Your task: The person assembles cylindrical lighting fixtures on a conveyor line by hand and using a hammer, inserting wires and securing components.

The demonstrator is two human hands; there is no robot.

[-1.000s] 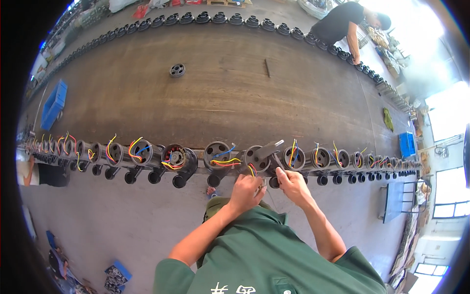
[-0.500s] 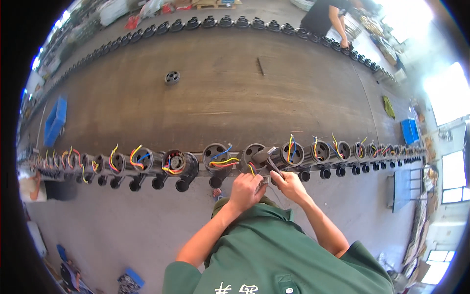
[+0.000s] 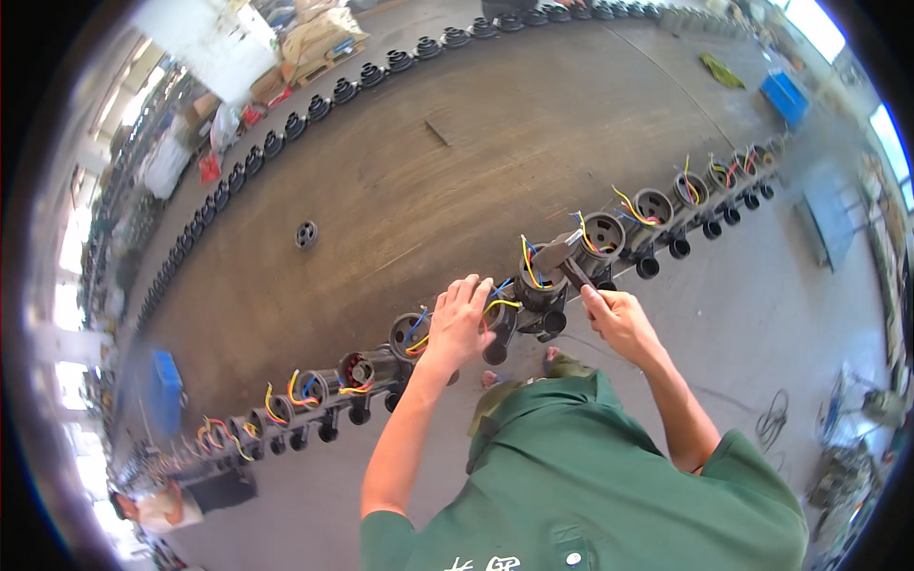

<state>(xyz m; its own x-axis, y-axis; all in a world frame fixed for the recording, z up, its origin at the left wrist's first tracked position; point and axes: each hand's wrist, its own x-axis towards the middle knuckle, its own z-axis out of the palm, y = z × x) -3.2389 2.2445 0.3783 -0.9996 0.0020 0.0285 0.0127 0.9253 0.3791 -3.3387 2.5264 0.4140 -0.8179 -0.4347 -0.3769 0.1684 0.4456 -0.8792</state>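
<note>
My right hand (image 3: 621, 319) grips the dark handle of a hammer (image 3: 557, 253). The hammer's metal head hangs over the rim of a dark cylindrical motor housing (image 3: 541, 293) with yellow, red and blue wires sticking up. My left hand (image 3: 459, 324) has its fingers stretched out, lying over or against a housing (image 3: 499, 316) whose yellow and blue wires show beside the thumb. The hand partly covers this housing, so firm contact is hard to tell. Just left of it, another housing (image 3: 409, 333) shows slots in its face and coloured wires.
Similar wired housings run both ways along the table's near edge, short tubes facing me. On the wide brown table (image 3: 381, 219) lie a small round wheel-like part (image 3: 306, 235) and a thin bar (image 3: 437, 132). Dark round parts (image 3: 371, 74) line the far edge. A blue bin (image 3: 784, 98) stands far right.
The view has turned and shifted rightward along the row. My left hand has gone from closed fingers to stretched ones. The hammer has swung out over a housing to the right.
</note>
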